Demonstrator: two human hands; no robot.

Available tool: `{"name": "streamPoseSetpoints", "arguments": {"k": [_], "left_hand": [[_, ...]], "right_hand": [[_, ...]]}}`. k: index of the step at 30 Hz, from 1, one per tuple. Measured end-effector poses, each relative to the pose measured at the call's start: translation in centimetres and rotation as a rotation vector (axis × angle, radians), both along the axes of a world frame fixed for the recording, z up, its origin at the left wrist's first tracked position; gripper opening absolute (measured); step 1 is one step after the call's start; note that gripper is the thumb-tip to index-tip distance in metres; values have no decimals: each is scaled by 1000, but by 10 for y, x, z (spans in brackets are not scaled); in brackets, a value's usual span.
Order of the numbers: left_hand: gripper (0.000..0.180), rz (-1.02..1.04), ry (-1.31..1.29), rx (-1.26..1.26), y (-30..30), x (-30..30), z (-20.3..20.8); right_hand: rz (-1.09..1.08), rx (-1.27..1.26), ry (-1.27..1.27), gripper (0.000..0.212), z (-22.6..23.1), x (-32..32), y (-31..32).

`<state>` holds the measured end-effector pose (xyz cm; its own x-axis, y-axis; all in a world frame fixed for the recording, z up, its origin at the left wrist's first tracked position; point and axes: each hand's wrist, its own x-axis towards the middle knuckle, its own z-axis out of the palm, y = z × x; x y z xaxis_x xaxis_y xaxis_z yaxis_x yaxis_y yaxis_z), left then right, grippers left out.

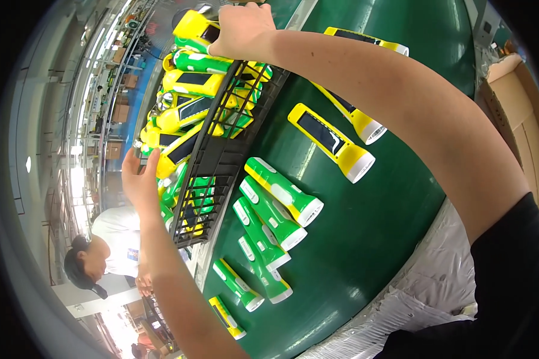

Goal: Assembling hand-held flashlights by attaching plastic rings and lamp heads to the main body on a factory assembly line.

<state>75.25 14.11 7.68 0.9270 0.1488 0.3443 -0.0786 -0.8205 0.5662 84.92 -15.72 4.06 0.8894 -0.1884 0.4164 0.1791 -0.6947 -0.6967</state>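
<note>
My right hand (245, 27) is closed on a yellow-and-green flashlight (193, 29) above the far end of a black plastic basket (212, 157). Several flashlights like it, yellow and green with dark panels, fill the basket, such as a yellow flashlight (193, 82) just below the held one. My left hand (141, 182) is at the basket's left side by the heaped flashlights, thumb and finger apart. Its fingertips are partly lost among them. On the green surface (365, 239) right of the basket lies a yellow flashlight (329, 140), and nearer me a row of green flashlights (272, 210).
More yellow flashlights (365, 42) lie partly behind my right forearm. An open cardboard box (518, 107) stands at the right edge. Crumpled plastic wrapping (425, 275) runs along the near right edge. A person in a white top (117, 236) is at the left, beyond my left forearm.
</note>
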Motion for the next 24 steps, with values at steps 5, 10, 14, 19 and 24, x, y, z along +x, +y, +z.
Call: {"name": "streamPoseSetpoints", "arguments": {"k": [5,10,14,19,24], "left_hand": [[53,300,134,480,-49,-18,-23],[72,157,316,459,-26,-18,-34],[83,276,456,-45,3,22,-39],[71,225,404,-537,-21,39,-46],[66,-10,442,-801,0,50,-58]], "right_hand": [[96,-25,-152,58,-11,15,-8],[331,-231,85,70,-17,29,14],[398,-326,219,77,-4,38,13],[676,-170,210,91,7,23,-4],[658,-363,194,88,32,4,54]]}}
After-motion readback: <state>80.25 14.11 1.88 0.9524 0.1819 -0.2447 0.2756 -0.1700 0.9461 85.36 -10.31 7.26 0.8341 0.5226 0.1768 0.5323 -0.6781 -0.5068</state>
